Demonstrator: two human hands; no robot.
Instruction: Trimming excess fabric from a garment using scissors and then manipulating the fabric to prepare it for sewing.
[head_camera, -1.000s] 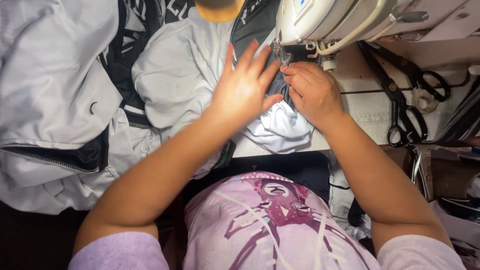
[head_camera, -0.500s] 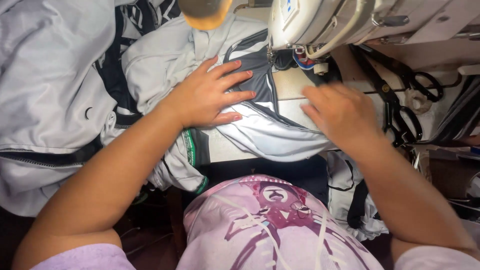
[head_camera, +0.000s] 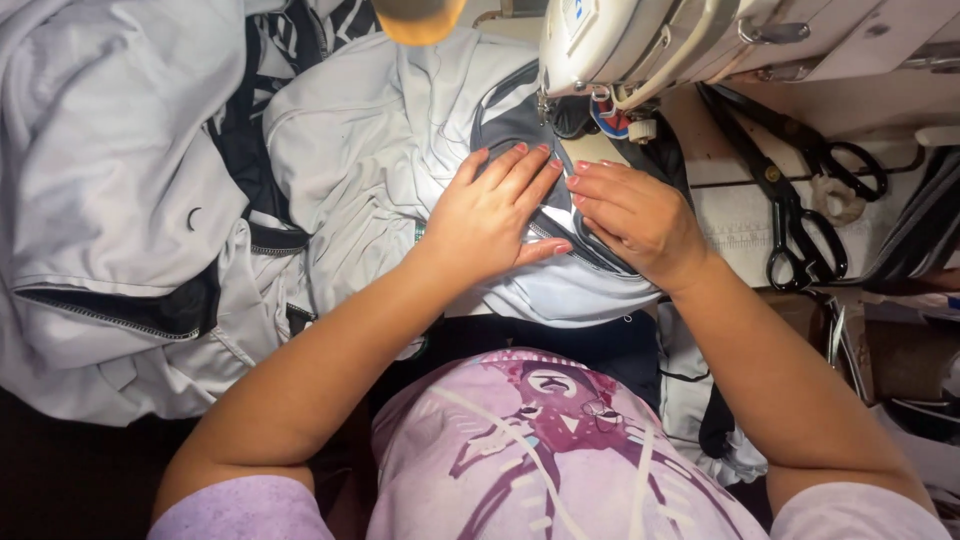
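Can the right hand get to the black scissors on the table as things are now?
Probably yes. The right hand rests on the grey garment; the black scissors lie uncovered beside it.

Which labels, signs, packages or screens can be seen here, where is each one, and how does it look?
Label: a small blue mark on the white sewing machine, top middle, above the hands; too small to tell more.
Small tag: a tiny green bit at the edge of the white garment, beside the left hand.
No packages, signs or screens show.
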